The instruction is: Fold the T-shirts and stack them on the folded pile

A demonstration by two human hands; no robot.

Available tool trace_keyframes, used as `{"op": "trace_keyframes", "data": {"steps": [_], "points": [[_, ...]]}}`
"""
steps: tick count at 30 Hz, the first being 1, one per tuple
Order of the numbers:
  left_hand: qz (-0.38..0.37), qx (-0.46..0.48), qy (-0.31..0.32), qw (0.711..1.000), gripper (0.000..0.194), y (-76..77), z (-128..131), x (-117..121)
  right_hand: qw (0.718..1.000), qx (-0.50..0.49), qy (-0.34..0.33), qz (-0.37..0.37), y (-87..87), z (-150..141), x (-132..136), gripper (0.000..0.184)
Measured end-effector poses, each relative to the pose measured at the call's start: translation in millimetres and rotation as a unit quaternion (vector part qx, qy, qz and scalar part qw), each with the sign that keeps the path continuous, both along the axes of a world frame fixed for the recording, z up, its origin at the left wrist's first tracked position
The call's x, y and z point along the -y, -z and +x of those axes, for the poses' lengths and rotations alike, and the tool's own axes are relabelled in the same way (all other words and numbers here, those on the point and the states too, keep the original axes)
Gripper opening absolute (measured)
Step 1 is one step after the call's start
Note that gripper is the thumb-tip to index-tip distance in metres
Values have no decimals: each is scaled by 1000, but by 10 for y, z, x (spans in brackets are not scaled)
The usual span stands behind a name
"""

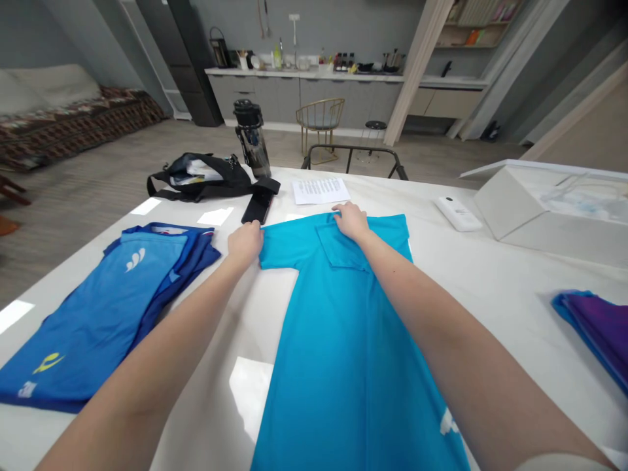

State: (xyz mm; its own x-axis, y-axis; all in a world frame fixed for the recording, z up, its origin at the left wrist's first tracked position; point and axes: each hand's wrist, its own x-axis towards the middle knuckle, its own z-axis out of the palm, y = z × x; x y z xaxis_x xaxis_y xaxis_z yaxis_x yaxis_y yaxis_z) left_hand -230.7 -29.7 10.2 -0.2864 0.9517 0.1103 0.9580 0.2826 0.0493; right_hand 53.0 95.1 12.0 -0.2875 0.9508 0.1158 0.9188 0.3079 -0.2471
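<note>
Two hands touch the turquoise knit shirt (338, 340) lying lengthwise toward you on the white table (495, 307): left hand (244, 241) at its sleeve (279, 245), right hand (350, 220) above its pocket (341, 247); whether either grips, you cannot tell.

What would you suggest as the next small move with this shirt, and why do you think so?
I would probably use the left hand to fold the turquoise shirt's short sleeve inward over the body, since that sleeve sticks out sideways while the right hand rests near the pocket and can steady the cloth.

A turquoise shirt (338, 340) lies beside a royal-blue shirt (98, 320) printed white and yellow.
</note>
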Motion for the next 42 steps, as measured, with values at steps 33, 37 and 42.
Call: {"op": "trace_keyframes", "data": {"steps": [33, 37, 42], "points": [[-21, 156, 303, 940, 46, -410, 1925, -775, 991, -108, 44, -62, -189, 2088, 721, 38], [-55, 97, 293, 950, 54, -147, 1899, -1048, 993, -46, 54, -93, -193, 1919, 1173, 52], [-104, 48, 273, 955, 45, -30, 1951, -1296, 989, 28, 97, -106, -160, 1730, 1517, 60]]}}
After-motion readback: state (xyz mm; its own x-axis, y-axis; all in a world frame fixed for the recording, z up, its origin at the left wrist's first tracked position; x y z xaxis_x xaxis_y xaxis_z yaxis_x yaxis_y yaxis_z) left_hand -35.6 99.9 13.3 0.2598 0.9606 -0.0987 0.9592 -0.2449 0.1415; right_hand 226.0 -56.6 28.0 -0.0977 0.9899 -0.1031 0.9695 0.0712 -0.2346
